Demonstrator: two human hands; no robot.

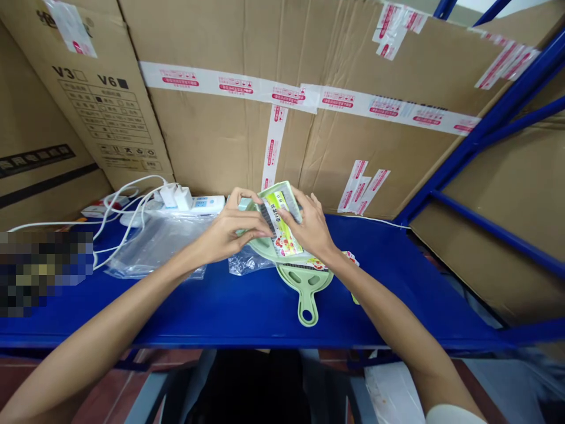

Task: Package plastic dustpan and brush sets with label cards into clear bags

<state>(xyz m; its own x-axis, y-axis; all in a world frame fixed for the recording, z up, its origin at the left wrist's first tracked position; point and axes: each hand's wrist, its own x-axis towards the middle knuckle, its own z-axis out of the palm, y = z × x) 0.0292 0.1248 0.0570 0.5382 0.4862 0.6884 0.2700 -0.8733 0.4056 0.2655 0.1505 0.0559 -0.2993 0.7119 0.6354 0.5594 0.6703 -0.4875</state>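
Brown cardboard (95, 109) printed "V3" and "V6" backs the blue worktop (397, 259). Near its rear edge, the right hand (312, 227) clamps its fingers on a pale-green plastic tray (292, 203) with a yellow-green printed label (283, 240); the left hand (238, 222), fingers bent, pinches its left side.

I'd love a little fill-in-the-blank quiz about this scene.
The tabletop is coloured ____.
The handle nearest the tabletop's front edge is pale ____.
The power strip lies nearer the ____ hand.
The cardboard behind is crossed by red-printed sticky ____.

Missing words: blue; green; left; tape.
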